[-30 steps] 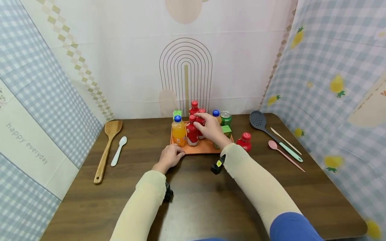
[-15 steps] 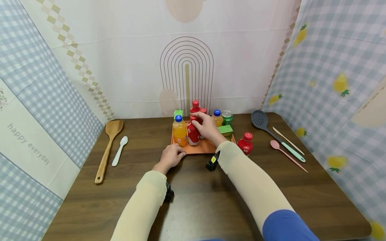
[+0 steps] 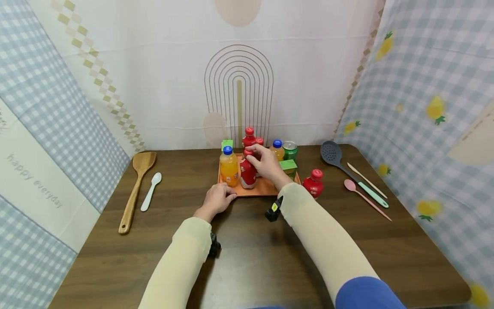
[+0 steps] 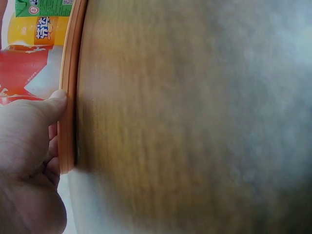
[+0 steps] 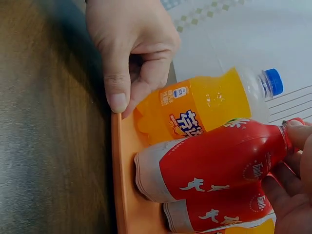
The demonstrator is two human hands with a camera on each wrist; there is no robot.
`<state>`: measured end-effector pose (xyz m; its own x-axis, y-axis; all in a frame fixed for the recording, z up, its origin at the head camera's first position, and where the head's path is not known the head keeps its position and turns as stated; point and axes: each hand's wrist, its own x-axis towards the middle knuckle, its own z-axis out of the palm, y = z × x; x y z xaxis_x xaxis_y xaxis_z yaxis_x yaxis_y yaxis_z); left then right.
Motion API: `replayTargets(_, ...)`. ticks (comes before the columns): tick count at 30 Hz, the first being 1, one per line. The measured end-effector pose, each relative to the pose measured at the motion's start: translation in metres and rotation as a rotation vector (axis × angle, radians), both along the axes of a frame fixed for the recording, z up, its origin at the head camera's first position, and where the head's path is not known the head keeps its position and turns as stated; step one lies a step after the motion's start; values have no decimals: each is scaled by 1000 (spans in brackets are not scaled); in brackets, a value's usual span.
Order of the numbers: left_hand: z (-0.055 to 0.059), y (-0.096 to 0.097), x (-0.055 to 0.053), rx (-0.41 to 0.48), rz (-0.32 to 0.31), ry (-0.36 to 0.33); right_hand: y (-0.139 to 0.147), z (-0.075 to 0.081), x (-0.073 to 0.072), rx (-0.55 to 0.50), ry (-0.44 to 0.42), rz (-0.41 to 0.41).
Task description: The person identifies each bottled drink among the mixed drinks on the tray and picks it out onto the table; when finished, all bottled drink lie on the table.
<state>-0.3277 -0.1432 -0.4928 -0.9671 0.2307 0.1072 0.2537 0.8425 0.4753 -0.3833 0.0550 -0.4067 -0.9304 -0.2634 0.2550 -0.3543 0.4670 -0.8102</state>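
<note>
An orange tray [image 3: 262,188] holds several drinks on the dark wooden table. My left hand [image 3: 218,199] pinches its front-left edge, the thumb on the outer side of the rim [image 4: 70,73] in the left wrist view. With my right hand [image 3: 269,166] I grip a red plastic bottle [image 3: 248,172] by its neck, just under the cap. That bottle stands near the tray's front, beside an orange soda bottle [image 3: 229,169] with a blue cap. A second red bottle [image 5: 219,212] lies close against it in the right wrist view. Part of my right hand is cut off there.
Behind are more red bottles [image 3: 249,138], a blue-capped bottle [image 3: 277,151], a green can [image 3: 290,151] and a green carton [image 3: 288,168]. One red bottle [image 3: 313,183] stands right of the tray. A wooden spatula [image 3: 138,189] lies left, a slotted skimmer [image 3: 331,153] right.
My right hand has moved slightly left and settled on the neck of the front red bottle. That bottle has shifted slightly right, away from the orange soda bottle. My left hand stays on the tray.
</note>
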Motion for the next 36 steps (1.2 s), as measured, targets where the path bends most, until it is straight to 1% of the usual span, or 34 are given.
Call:
replayTargets(7,1,-4,-4,-12,-5,15,2,-1,9,-17,-5,5)
replayTargets(12,0,-7,-5,-7,9,-9,3,-2,15,-1,9,1)
replayTargets(17,-3,-8,-4,-4,14,-30,4,-3,19,7,24,-14)
replayTargets(26,-5,-6,-1,-16,1,-16,9,-6,24,26,56,-86)
replayTargets(30,-3,-4,-3,-23,-12,2,11,-4,23,30,76,-106)
replayTargets(36,-2,-2,-6,-14,-11,0,13,-3,21,46,88,-117)
